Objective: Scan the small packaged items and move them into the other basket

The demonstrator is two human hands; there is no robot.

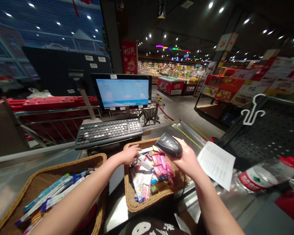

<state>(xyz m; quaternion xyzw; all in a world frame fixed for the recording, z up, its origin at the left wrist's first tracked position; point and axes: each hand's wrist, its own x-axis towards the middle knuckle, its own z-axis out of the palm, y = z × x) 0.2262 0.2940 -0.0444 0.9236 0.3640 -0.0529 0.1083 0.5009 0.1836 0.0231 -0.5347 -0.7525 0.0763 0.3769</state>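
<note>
My right hand point(186, 160) is closed round a black handheld barcode scanner point(169, 144), held above the right wicker basket point(129, 192). That basket is full of small packets point(149, 176), pink, white and blue. My left hand point(130, 154) reaches into the basket's far left side with its fingers curled on the packets; what they grip is hidden. Long flat packages point(51, 195) lie in a second wicker basket point(46, 173) at my left.
A black keyboard point(109, 131) and a lit monitor point(122, 92) stand behind the baskets on the metal checkout counter point(9, 182). To the right lie a printed sheet point(217, 163) and a red-capped plastic bottle point(267, 174). Store aisles and shelves stretch beyond.
</note>
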